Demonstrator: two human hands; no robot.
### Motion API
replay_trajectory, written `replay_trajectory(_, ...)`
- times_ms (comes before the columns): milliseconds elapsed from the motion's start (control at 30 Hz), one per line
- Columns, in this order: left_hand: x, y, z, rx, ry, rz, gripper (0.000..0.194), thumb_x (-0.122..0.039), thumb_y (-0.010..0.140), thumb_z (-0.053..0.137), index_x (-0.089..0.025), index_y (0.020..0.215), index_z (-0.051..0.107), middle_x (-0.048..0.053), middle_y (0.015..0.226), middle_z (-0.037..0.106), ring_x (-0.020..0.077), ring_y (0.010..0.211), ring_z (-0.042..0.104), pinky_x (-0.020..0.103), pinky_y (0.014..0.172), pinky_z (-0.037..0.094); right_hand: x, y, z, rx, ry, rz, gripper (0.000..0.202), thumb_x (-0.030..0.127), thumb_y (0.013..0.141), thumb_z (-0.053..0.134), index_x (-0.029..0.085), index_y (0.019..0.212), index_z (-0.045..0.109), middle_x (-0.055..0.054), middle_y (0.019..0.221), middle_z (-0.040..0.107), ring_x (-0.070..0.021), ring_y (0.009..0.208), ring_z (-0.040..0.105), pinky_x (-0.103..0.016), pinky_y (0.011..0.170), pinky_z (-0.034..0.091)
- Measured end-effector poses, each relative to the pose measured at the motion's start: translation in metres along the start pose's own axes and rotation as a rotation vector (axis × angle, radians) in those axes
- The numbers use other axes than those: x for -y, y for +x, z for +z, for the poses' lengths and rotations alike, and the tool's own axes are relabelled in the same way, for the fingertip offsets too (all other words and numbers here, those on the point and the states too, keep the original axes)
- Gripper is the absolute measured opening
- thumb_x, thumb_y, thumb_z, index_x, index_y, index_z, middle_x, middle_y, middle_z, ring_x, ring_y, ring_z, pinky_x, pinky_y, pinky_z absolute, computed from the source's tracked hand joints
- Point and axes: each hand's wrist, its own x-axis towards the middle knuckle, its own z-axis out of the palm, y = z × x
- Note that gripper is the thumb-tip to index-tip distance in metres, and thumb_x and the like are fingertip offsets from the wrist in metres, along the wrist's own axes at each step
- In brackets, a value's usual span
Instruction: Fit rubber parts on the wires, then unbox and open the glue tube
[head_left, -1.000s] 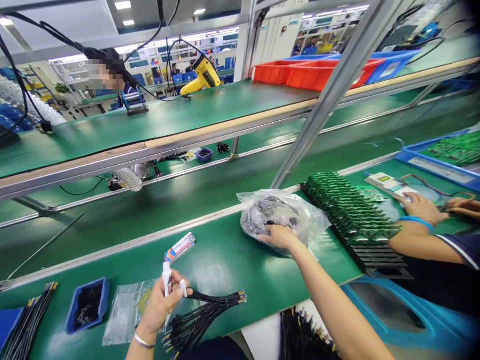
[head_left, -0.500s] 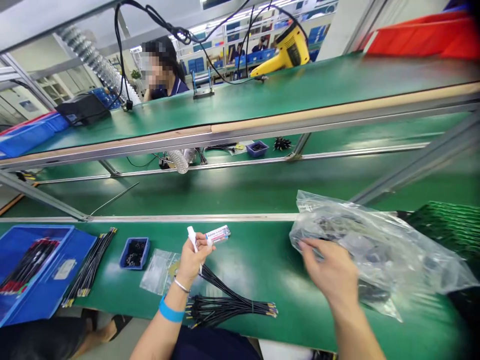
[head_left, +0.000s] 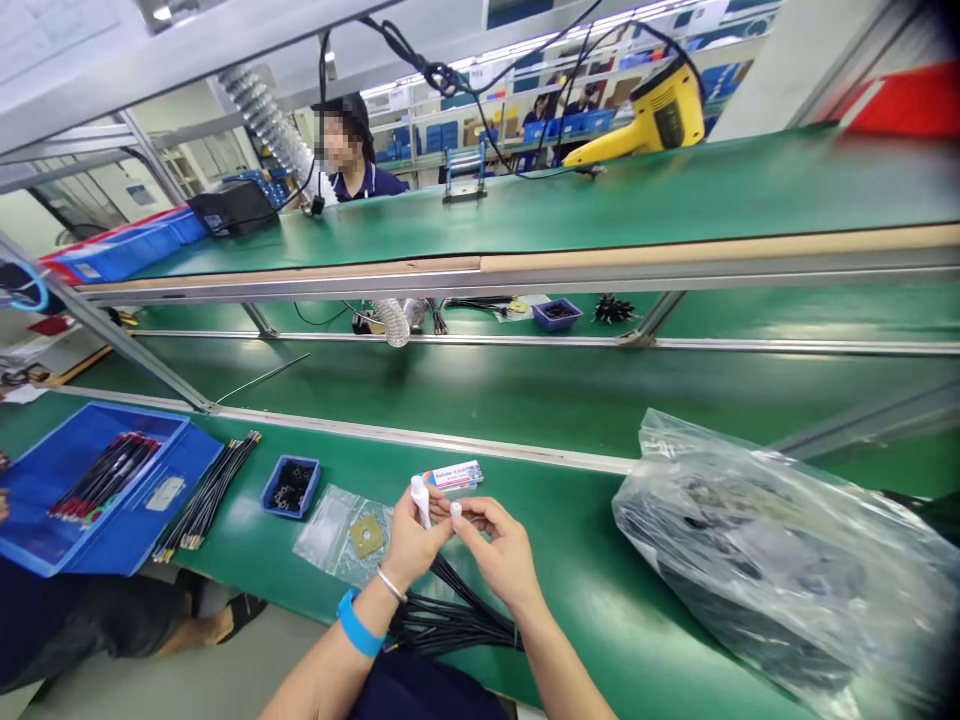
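My left hand (head_left: 412, 540) is closed round a white tube (head_left: 420, 500), its capped end pointing up. Close beside it, my right hand (head_left: 501, 555) pinches a small white cap (head_left: 456, 509) between thumb and finger; the two hands nearly touch. Just behind them on the green bench lies a small printed box (head_left: 454, 476). Under my hands a bundle of black cables (head_left: 457, 620) is spread out. Left of my left hand, a clear plastic bag (head_left: 330, 530) lies by a yellowish square piece with a hole (head_left: 367, 536).
A large clear bag of dark parts (head_left: 757, 560) covers the right side. At left are a small blue bin (head_left: 291, 486), a cable bundle (head_left: 210, 495) and a blue crate (head_left: 172, 440). A yellow heat gun (head_left: 652, 120) rests on the shelf; a person (head_left: 356, 150) is behind it.
My right hand has left the large clear bag and come over beside my left hand, at the small white cap. The view has shifted left.
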Motion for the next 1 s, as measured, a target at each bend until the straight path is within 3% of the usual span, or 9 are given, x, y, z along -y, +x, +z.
replay_trajectory(167, 0.034, -0.021, -0.014, 0.059, 0.146, -0.092, 0.034, -0.028, 0.065, 0.076, -0.016, 0.088, 0.053, 0.005, 0.08, 0.066, 0.0171, 0.07, 0.063, 0.029, 0.066, 0.051, -0.034, -0.019, -0.002, 0.021, 0.036, 0.122, 0.029, 0.045, 0.082, 0.063, 0.019, 0.094, 0.068, -0.008, 0.094, 0.067, -0.021, 0.084, 0.064, -0.032, 0.072, 0.054)
replay_trajectory(300, 0.069, -0.026, -0.038, 0.007, 0.381, -0.15, 0.02, -0.018, 0.069, 0.067, -0.015, 0.085, 0.055, 0.002, 0.077, 0.062, 0.0161, 0.068, 0.06, 0.032, 0.069, 0.05, -0.081, -0.038, -0.015, -0.032, -0.005, 0.241, 0.042, 0.055, 0.08, 0.061, 0.015, 0.096, 0.065, -0.009, 0.087, 0.068, -0.0205, 0.077, 0.064, -0.033, 0.07, 0.054)
replay_trajectory(433, 0.086, 0.012, -0.048, -0.029, 0.64, -0.101, 0.022, -0.01, 0.073, 0.065, -0.013, 0.093, 0.059, 0.007, 0.099, 0.061, 0.0233, 0.096, 0.057, 0.045, 0.091, 0.044, -0.133, -0.043, -0.034, -0.102, -0.132, 0.343, 0.041, 0.054, 0.082, 0.061, 0.014, 0.09, 0.063, -0.005, 0.082, 0.066, -0.0173, 0.072, 0.062, -0.033, 0.069, 0.052)
replay_trajectory(533, 0.092, 0.056, -0.039, 0.006, 0.76, -0.048, 0.03, -0.014, 0.077, 0.066, -0.015, 0.106, 0.06, 0.01, 0.13, 0.049, 0.0276, 0.121, 0.043, 0.051, 0.103, 0.034, -0.161, -0.043, -0.047, -0.149, -0.241, 0.393, 0.03, 0.044, 0.088, 0.061, 0.014, 0.089, 0.062, -0.002, 0.085, 0.062, -0.0147, 0.074, 0.058, -0.034, 0.073, 0.05)
replay_trajectory(600, 0.095, 0.08, -0.032, 0.046, 0.806, -0.048, 0.026, -0.019, 0.08, 0.066, -0.016, 0.105, 0.061, 0.009, 0.134, 0.048, 0.0281, 0.125, 0.04, 0.052, 0.105, 0.032, -0.172, -0.043, -0.053, -0.167, -0.28, 0.413, 0.027, 0.041, 0.09, 0.059, 0.014, 0.088, 0.061, -0.001, 0.084, 0.06, -0.0143, 0.074, 0.057, -0.034, 0.074, 0.049)
replay_trajectory(667, 0.1, 0.093, -0.029, 0.073, 0.828, -0.073, 0.021, -0.023, 0.082, 0.065, -0.015, 0.101, 0.062, 0.009, 0.125, 0.055, 0.0271, 0.121, 0.046, 0.052, 0.103, 0.034, -0.177, -0.044, -0.058, -0.187, -0.287, 0.43, 0.027, 0.04, 0.09, 0.059, 0.014, 0.089, 0.061, -0.001, 0.084, 0.059, -0.0142, 0.074, 0.057, -0.034, 0.073, 0.049)
replay_trajectory(767, 0.103, 0.093, -0.033, 0.067, 0.816, -0.104, 0.021, -0.027, 0.083, 0.065, -0.014, 0.099, 0.062, 0.008, 0.11, 0.061, 0.0251, 0.11, 0.053, 0.05, 0.098, 0.04, -0.176, -0.046, -0.06, -0.241, -0.247, 0.451, 0.028, 0.042, 0.09, 0.058, 0.014, 0.089, 0.059, -0.001, 0.083, 0.059, -0.0138, 0.072, 0.057, -0.032, 0.071, 0.05)
replay_trajectory(867, 0.102, 0.077, -0.041, 0.052, 0.727, -0.075, 0.025, -0.027, 0.081, 0.066, -0.013, 0.101, 0.06, 0.008, 0.108, 0.062, 0.0232, 0.102, 0.057, 0.046, 0.092, 0.045, -0.164, -0.041, -0.058, -0.295, -0.148, 0.449, 0.034, 0.047, 0.088, 0.058, 0.014, 0.091, 0.057, -0.001, 0.078, 0.06, -0.0136, 0.067, 0.059, -0.031, 0.065, 0.051)
replay_trajectory(1000, 0.098, 0.046, -0.047, 0.08, 0.571, -0.018, 0.026, -0.02, 0.075, 0.07, -0.012, 0.095, 0.056, 0.011, 0.111, 0.063, 0.0222, 0.102, 0.06, 0.039, 0.087, 0.049, -0.13, -0.026, -0.051, -0.319, 0.004, 0.402, 0.056, 0.059, 0.078, 0.063, 0.016, 0.111, 0.046, 0.001, 0.07, 0.061, -0.0162, 0.055, 0.061, -0.028, 0.051, 0.051)
